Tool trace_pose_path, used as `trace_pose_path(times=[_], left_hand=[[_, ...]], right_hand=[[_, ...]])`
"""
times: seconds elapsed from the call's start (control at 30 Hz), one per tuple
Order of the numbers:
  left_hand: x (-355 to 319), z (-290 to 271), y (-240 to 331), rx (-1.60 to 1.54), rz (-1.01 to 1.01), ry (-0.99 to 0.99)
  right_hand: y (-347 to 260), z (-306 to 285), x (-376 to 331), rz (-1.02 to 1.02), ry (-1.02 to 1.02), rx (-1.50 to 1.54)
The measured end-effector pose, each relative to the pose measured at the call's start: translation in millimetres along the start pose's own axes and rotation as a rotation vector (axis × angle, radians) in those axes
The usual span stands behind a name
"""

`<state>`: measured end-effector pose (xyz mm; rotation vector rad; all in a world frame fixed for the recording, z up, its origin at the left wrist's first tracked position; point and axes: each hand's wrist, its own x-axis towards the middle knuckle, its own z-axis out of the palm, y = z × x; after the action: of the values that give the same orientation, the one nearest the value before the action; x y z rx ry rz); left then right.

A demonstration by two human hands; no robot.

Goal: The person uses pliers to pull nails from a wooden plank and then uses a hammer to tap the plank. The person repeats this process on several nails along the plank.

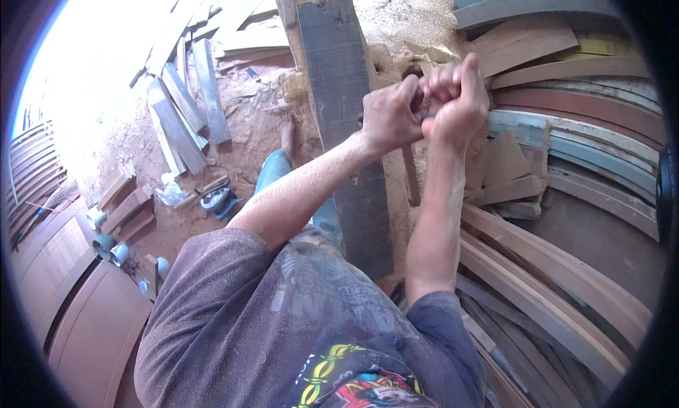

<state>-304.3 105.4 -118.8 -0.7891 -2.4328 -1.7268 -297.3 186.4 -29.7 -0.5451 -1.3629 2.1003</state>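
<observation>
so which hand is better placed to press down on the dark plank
Left, probably. The left hand hangs right over the dark plank, while the right hand is off its right edge. Both are clenched together around something small.

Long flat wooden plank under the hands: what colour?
Dark grey, weathered-looking: the long flat wooden plank runs top to bottom beneath both hands, clearest in the head view.

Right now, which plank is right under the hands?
The long dark grey plank, running straight up the middle just under both hands. The curved planks on the right and the pale planks far left lie away.
</observation>
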Motion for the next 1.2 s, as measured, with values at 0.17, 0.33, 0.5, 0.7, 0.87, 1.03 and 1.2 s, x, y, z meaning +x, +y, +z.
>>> trace_pose_path(times=[0.17, 0.33, 0.5, 0.7, 0.87, 1.03, 1.2], left_hand=[[4, 26, 9, -0.003, -0.045, 0.042], [-21, 4, -2, -0.09, -0.021, -0.019], [-3, 26, -13, -0.098, -0.076, 0.062], [-7, 7, -6, -0.175, -0.044, -0.003], [17, 10, -1, -0.068, -0.247, -0.058], [19, 19, -23, -0.078, -0.148, 0.019], [29, 0, -25, -0.368, -0.195, 0.076]], right_hand=[[11, -40, 31, 0.18, 0.05, 0.06], [8, -17, -22, 0.019, 0.052, -0.047], [18, -16, 22, 0.153, 0.132, -0.141], [18, -12, 3, 0.034, 0.12, -0.01], [15, -1, 40, 0.142, 0.116, -0.204], [22, 18, 47, 0.111, 0.098, -0.254], [52, 41, 47, 0.148, -0.001, -0.449]])
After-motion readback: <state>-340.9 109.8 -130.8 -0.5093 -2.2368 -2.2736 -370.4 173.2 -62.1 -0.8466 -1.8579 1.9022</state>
